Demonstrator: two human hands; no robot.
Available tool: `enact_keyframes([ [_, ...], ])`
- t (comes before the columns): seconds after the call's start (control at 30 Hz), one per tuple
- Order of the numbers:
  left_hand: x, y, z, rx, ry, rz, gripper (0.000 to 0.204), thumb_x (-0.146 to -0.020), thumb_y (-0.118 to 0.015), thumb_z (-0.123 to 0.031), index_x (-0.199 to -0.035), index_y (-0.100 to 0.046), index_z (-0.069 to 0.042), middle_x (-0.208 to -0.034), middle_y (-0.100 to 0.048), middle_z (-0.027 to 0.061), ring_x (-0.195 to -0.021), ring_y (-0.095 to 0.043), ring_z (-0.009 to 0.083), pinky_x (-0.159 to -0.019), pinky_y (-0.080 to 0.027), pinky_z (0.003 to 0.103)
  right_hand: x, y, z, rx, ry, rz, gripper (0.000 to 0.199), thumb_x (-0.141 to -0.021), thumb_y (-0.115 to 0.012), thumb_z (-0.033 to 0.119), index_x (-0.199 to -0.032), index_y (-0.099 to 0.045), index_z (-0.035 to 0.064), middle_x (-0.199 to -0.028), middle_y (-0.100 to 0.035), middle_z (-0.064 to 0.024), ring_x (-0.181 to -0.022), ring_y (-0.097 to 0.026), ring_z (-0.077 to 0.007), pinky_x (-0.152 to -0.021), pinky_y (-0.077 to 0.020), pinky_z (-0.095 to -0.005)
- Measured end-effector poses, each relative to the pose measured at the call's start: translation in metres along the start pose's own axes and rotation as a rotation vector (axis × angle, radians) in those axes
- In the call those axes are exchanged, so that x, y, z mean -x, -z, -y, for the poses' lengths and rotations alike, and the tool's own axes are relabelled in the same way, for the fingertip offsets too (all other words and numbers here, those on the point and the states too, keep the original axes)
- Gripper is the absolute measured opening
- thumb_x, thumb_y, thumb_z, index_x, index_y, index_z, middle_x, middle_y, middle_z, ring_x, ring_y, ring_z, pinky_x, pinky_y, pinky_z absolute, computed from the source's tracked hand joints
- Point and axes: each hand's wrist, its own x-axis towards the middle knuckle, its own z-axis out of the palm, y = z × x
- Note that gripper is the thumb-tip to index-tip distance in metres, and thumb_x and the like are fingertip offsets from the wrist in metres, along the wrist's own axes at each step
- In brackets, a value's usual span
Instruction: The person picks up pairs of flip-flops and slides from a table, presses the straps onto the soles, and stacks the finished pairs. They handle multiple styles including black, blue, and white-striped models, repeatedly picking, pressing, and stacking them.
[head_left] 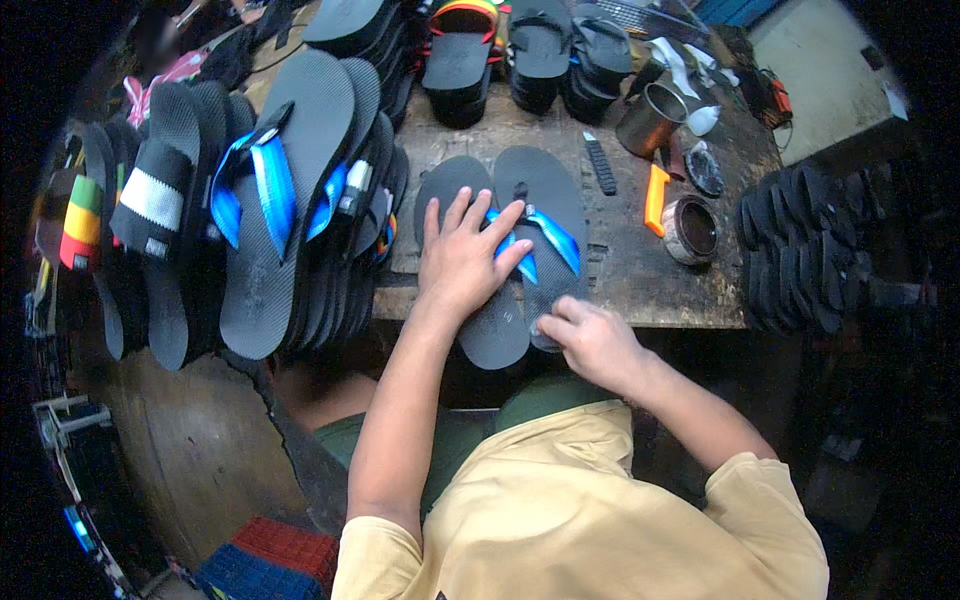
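Note:
Two black flip-flops lie side by side on the wooden workbench (640, 290), toes pointing away from me. The right flip-flop (540, 175) has a blue strap; the left flip-flop (494, 338) is partly covered by my hand, so its strap is mostly hidden. My left hand (460, 250) rests flat across the pair with fingers spread, its thumb and index finger over the blue strap. At the heel of the right flip-flop, my right hand (598, 343) is closed and slightly blurred. Something pale and see-through shows under its fingertips, too unclear to name.
Stacked sandals (305, 110) stand along the left, with more sandal stacks (540, 50) at the back. Right of the pair are a black-handled tool (600, 162), a metal cup (655, 118), an orange handle (656, 198) and a tape roll (692, 230). Dark footwear (800, 250) is piled far right.

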Motion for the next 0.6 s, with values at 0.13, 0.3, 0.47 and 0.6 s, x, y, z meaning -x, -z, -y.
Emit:
enact_keyframes([
  [0.13, -0.001, 0.001, 0.001, -0.015, -0.022, -0.034, 0.051, -0.093, -0.064, -0.052, -0.139, -0.062, -0.032, -0.148, -0.056, 0.0135, -0.143, -0.044, 0.0344, -0.121, -0.023, 0.058, -0.013, 0.01, 0.006, 0.091, -0.032, -0.033, 0.022, -0.081, -0.063, 0.009, -0.103, -0.067, 0.013, -0.092, -0.06, -0.0089, -0.086, -0.068, -0.0293, -0.066, -0.0594, -0.0434],
  [0.3, -0.001, 0.002, 0.003, 0.017, -0.015, -0.013, 0.048, -0.095, -0.06, -0.054, -0.139, -0.062, -0.033, -0.147, -0.056, 0.0136, -0.144, -0.042, 0.0339, -0.121, -0.02, 0.059, -0.016, 0.041, 0.021, 0.042, -0.143, 0.369, 0.025, -0.079, -0.065, 0.009, -0.104, -0.07, 0.0136, -0.092, -0.061, -0.0079, -0.079, -0.069, -0.0302, -0.067, -0.0588, -0.0457],
  [0.47, 0.001, -0.002, 0.006, 0.033, -0.025, -0.015, 0.047, -0.097, -0.06, -0.053, -0.139, -0.062, -0.033, -0.147, -0.056, 0.0138, -0.145, -0.041, 0.0336, -0.122, -0.019, 0.059, -0.021, 0.001, 0.026, 0.074, 0.0, -0.094, 0.011, -0.082, -0.061, 0.01, -0.093, -0.064, 0.0096, -0.089, -0.06, -0.0094, -0.075, -0.069, -0.0279, -0.061, -0.0586, -0.0407],
  [0.6, 0.0, -0.002, 0.006, 0.048, -0.008, -0.004, 0.046, -0.097, -0.059, -0.052, -0.139, -0.063, -0.033, -0.148, -0.055, 0.0141, -0.145, -0.041, 0.0342, -0.122, -0.018, 0.058, -0.014, -0.013, 0.03, 0.198, -0.035, 0.079, 0.013, -0.081, -0.062, 0.012, -0.093, -0.063, 0.0078, -0.087, -0.06, -0.0072, -0.074, -0.069, -0.0237, -0.059, -0.0581, -0.0381],
])
